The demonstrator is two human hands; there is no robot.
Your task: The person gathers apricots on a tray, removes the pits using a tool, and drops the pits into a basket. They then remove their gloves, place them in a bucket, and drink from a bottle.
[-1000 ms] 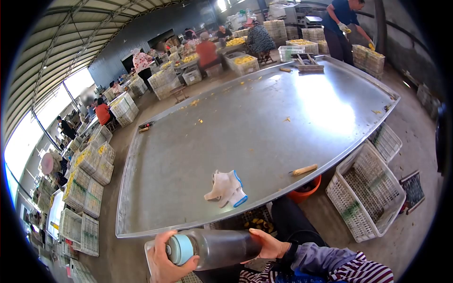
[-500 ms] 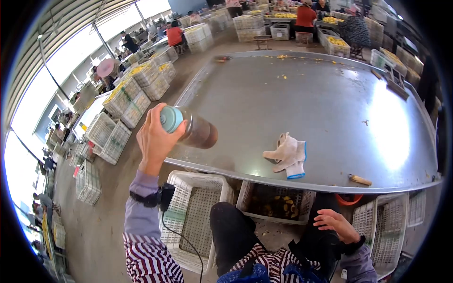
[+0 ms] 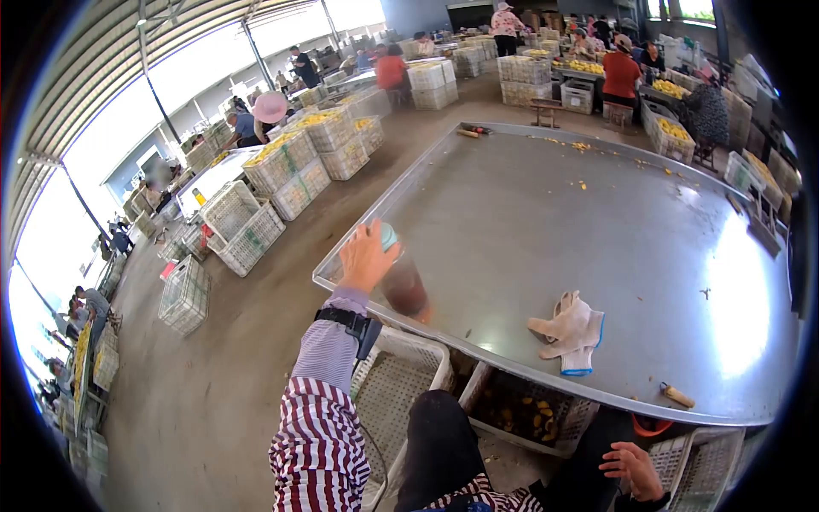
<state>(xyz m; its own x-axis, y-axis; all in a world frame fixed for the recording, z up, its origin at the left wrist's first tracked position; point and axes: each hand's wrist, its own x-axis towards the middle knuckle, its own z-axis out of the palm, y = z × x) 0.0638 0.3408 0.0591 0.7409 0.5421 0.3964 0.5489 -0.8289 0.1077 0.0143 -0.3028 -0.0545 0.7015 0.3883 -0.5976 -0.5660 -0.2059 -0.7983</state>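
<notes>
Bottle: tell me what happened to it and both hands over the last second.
The right hand let go of the bottle and dropped to the lap. The left hand lifted it by the cap and brought it down upright onto the table. The gloves stayed put.

Steel table bears bottle, gloves, wooden-handled tool.

Head view, downward over table
</notes>
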